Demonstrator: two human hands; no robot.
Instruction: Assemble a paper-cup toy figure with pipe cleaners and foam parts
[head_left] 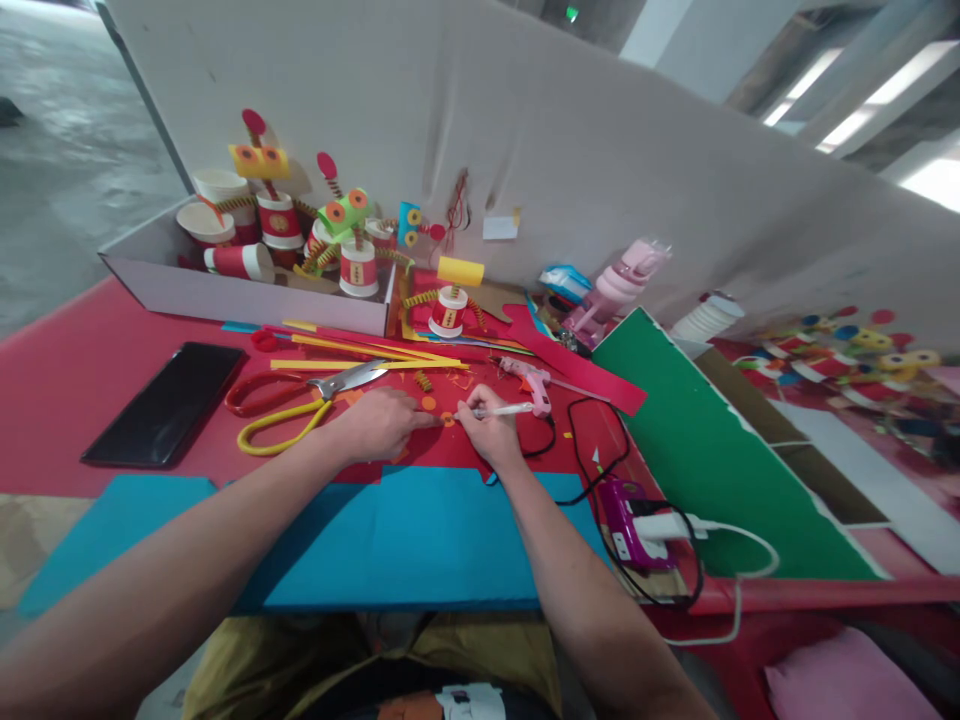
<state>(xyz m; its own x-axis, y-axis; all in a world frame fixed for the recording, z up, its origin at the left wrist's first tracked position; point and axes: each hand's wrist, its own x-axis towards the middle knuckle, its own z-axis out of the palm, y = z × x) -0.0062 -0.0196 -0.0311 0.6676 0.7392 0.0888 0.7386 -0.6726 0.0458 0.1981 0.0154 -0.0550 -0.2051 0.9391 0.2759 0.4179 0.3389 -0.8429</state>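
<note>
My right hand (491,430) is closed around a slim, clear-barrelled pen (508,409), its tip down by a small orange paper circle (448,419). From the other side, my left hand (381,424) reaches in with the index finger stretched out, its tip at the circle's edge; the other fingers are partly curled and hold nothing I can see. A second orange circle (428,402) lies just beyond. Scissors with red and yellow handles (319,395) rest left of my left hand. Past my right hand lies a pink glue gun (531,384).
Yellow paper strips (367,345) and a paper-cup figure (448,312) lie ahead. A white box (255,292) holds more cup figures. Left is a black phone (165,405); nearest me, blue paper (420,540). Right are a purple power strip (637,525), cables and a green board (720,460).
</note>
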